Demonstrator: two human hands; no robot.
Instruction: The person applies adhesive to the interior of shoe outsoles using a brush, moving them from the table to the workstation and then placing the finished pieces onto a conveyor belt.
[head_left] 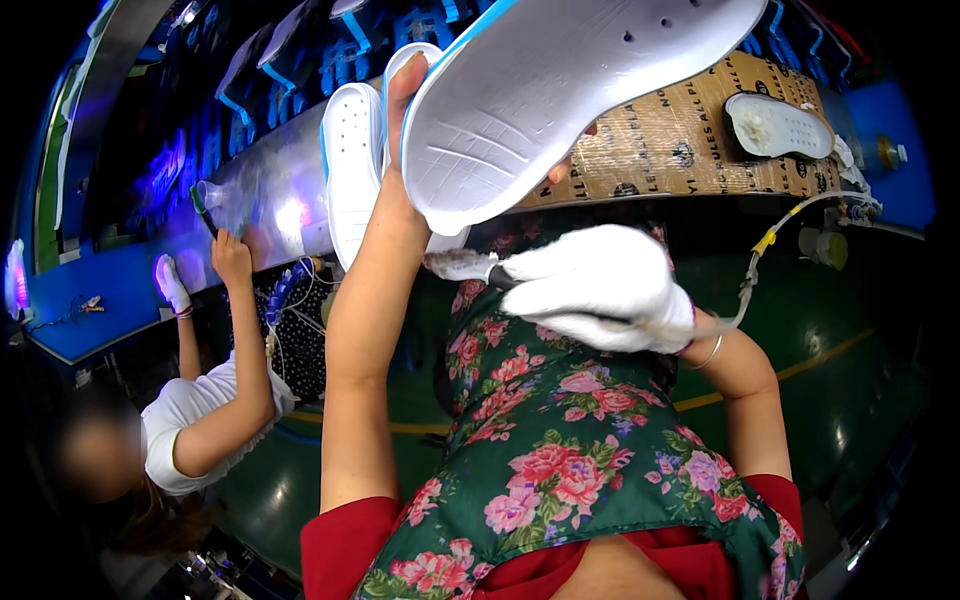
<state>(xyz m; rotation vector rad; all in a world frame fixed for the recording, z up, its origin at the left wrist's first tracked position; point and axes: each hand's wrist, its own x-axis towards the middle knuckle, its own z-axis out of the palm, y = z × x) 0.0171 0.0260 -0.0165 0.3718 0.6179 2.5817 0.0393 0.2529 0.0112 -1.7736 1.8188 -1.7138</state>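
A large white shoe sole with a blue edge is gripped in my left hand, close to the camera. My thumb wraps its left edge, and fingertips show beneath the right edge. My right hand wears a white glove and is closed around the dark handle of a brush. The brush's bristles point left, just below the sole's heel and apart from it. More white soles with blue edges stand on the bench left of my left wrist. Part of them is hidden behind my arm.
Printed brown cardboard covers the bench ahead. On it at right lies a white sole-shaped piece with whitish material, beside a jar. A tube hangs by my right wrist. A co-worker at left holds a brush near a clear cup.
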